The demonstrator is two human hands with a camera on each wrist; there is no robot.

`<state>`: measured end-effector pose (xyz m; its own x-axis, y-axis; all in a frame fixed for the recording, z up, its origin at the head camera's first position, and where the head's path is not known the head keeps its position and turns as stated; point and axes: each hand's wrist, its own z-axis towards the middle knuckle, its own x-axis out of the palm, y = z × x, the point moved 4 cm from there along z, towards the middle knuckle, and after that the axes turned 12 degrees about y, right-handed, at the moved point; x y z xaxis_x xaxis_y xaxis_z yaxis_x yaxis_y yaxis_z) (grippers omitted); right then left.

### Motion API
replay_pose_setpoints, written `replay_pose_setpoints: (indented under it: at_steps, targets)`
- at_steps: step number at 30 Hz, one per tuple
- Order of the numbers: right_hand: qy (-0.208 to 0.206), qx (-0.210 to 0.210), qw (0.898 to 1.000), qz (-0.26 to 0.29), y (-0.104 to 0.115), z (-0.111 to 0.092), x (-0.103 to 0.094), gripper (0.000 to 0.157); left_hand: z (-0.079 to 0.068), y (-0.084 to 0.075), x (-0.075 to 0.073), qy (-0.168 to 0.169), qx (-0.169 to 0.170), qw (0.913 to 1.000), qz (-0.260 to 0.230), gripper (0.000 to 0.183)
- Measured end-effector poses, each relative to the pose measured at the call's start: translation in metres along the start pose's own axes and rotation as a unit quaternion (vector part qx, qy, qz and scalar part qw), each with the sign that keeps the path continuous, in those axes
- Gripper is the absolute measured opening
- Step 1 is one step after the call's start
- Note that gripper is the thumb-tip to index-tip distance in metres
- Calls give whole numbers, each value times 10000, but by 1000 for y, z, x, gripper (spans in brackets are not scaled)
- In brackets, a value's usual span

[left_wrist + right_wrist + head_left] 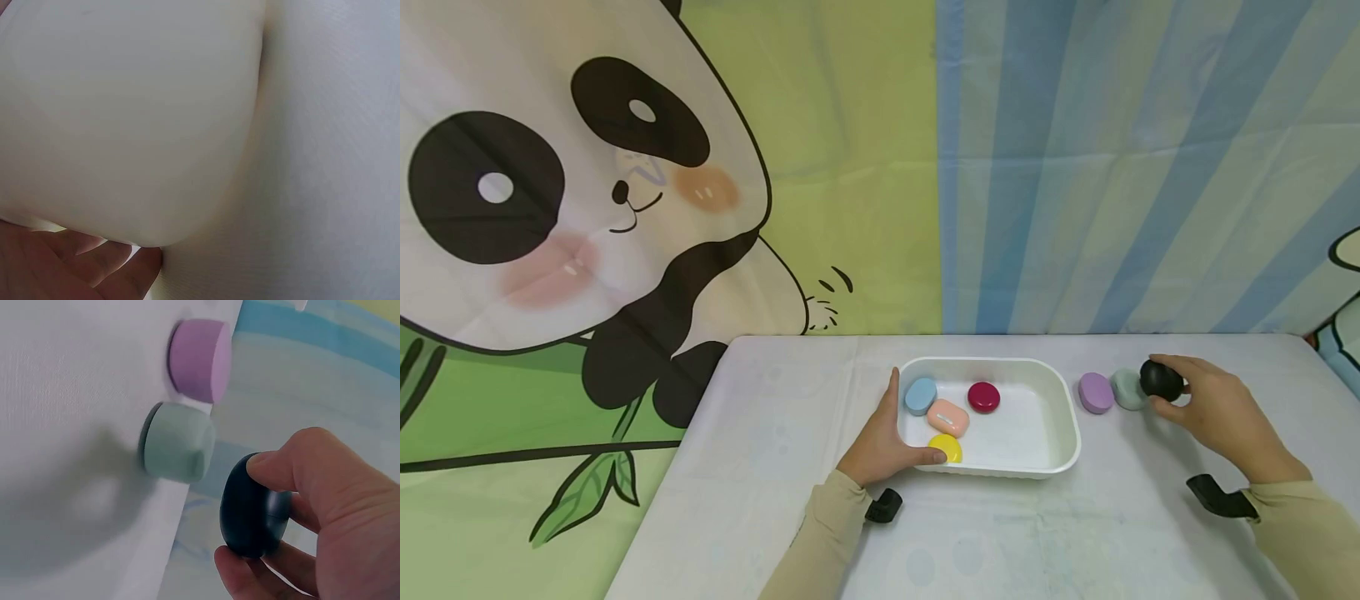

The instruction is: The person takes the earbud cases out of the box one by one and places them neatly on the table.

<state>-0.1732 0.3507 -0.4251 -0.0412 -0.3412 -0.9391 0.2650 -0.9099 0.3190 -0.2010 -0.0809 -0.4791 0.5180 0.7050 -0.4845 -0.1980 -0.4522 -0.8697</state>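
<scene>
My right hand (1228, 417) holds a black, smooth oval soap bar (1161, 381) above the table, between thumb and fingertips. Just left of it on the table are a pale green soap bar (1127, 389) and a purple soap bar (1096, 392), side by side. My left hand (883, 442) grips the left end of a white tray (1060, 417), its thumb over the front rim and its fingers along the left wall. Inside the tray lie a blue bar (921, 396), a pink bar (948, 417), a dark red oval (983, 397) and a yellow round piece (946, 447), partly behind my thumb.
A white cloth covers the table (985, 542). Behind its back edge hangs a printed curtain (850, 167) with a panda and blue stripes. Black wrist mounts (884, 506) stick out from both sleeves.
</scene>
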Motion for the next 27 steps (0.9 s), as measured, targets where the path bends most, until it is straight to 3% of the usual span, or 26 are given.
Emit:
replay_pose_setpoints:
  at_steps: [16, 22, 27]
  targets:
    - [745, 386, 9964, 117, -29, 6, 15, 64, -1, -2, -1, -43, -115, 9999, 77, 139]
    - [1273, 641, 9894, 271, -36, 10, 20, 66, -1, -2, -1, -18, -125, 9999, 33, 139]
    - [1483, 577, 9869, 276, -40, 15, 21, 65, -1, -1, 0, -22, -164, 9998, 56, 139]
